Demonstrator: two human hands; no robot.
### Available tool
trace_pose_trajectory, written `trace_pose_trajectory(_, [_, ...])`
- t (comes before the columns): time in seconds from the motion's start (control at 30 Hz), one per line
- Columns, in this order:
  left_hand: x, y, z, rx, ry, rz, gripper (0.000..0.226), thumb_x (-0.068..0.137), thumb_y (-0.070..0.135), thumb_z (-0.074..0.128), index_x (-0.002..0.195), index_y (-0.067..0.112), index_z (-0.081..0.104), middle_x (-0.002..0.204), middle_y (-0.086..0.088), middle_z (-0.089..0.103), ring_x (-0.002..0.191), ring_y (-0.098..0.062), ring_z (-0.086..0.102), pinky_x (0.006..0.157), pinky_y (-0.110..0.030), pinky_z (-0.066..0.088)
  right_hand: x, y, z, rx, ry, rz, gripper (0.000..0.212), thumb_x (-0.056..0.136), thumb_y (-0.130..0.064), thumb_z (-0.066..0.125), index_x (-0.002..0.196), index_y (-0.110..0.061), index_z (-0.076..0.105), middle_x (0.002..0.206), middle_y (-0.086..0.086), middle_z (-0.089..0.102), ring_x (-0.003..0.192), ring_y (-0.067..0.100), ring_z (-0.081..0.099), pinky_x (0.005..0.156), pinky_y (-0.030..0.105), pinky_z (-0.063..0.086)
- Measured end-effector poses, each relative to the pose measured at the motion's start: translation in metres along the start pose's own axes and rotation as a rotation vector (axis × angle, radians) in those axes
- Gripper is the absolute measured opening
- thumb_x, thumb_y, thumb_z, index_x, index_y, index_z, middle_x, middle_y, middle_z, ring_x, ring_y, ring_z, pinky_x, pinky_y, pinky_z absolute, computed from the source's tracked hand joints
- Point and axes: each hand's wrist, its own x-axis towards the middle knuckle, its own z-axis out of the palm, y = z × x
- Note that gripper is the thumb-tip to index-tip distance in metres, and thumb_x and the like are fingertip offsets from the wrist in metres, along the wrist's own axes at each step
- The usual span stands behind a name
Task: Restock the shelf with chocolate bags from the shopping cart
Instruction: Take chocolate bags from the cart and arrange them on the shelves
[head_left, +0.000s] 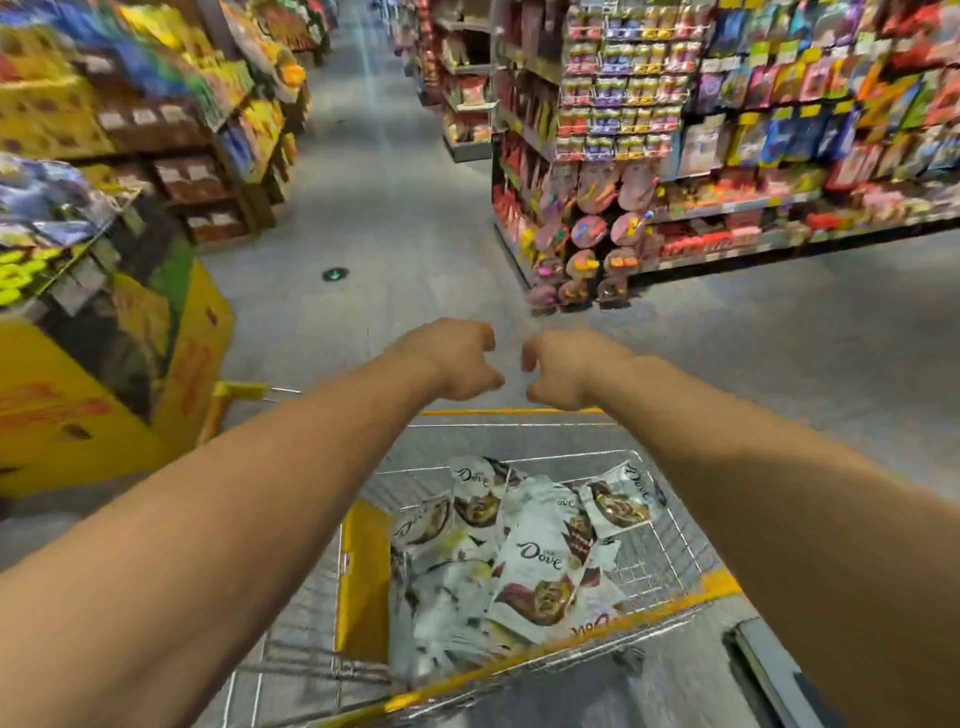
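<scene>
Left hand (457, 364), right hand (566, 369) curled above cart (514, 412) far rim; floor (405, 218) ahead.

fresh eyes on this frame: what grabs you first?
Two bare forearms stretch in from the bottom corners. The left hand and right hand are curled, empty and close together at centre, just past the far rim of the shopping cart in the picture. Below them a heap of white Dove chocolate bags lies in the cart. Packed, colourful candy shelves fill the upper right.
</scene>
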Motion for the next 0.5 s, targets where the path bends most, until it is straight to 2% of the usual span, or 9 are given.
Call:
trace_pose_trajectory(0.1, [0.013, -0.029, 0.041, -0.043, -0.057, -0.027, 0.058, 0.086, 0.045, 0.063, 0.138, 0.024, 0.049, 0.138, -0.004, 0.056, 0.122, -0.026, 0.054, 0.095, -0.032, 0.044, 0.032, -0.017, 0.040, 0.027, -0.077, -0.009, 0.037, 0.088, -0.028, 0.060, 0.125, -0.021, 0.057, 0.122, 0.010, 0.063, 0.109, 0.032, 0.059, 0.092, 0.039, 0.052])
trace_pose_trajectory(0.23, [0.028, -0.057, 0.108, -0.070, -0.165, -0.095, 0.057, 0.086, 0.045, 0.063, 0.137, 0.024, 0.049, 0.135, -0.003, 0.057, 0.119, -0.025, 0.056, 0.093, -0.035, 0.047, 0.065, -0.025, 0.102, 0.058, -0.200, -0.018, 0.037, 0.087, -0.029, 0.061, 0.123, -0.022, 0.057, 0.116, 0.008, 0.063, 0.102, 0.029, 0.060, 0.085, 0.037, 0.053])
trace_pose_trajectory(0.37, [0.045, -0.079, 0.173, -0.081, -0.253, -0.173, 0.055, 0.086, 0.044, 0.062, 0.136, 0.025, 0.049, 0.133, -0.002, 0.058, 0.116, -0.025, 0.057, 0.091, -0.038, 0.049, 0.095, -0.010, 0.169, 0.079, -0.306, -0.031, 0.041, 0.089, -0.026, 0.060, 0.129, -0.021, 0.054, 0.126, 0.007, 0.060, 0.111, 0.030, 0.057, 0.087, 0.038, 0.051])
trace_pose_trajectory(0.5, [0.067, -0.089, 0.232, -0.088, -0.331, -0.237, 0.047, 0.088, 0.044, 0.056, 0.130, 0.022, 0.053, 0.130, -0.004, 0.059, 0.114, -0.027, 0.057, 0.087, -0.038, 0.048, 0.116, 0.017, 0.243, 0.095, -0.437, -0.026, 0.043, 0.089, -0.022, 0.057, 0.131, -0.018, 0.051, 0.127, 0.010, 0.057, 0.109, 0.029, 0.057, 0.087, 0.036, 0.053])
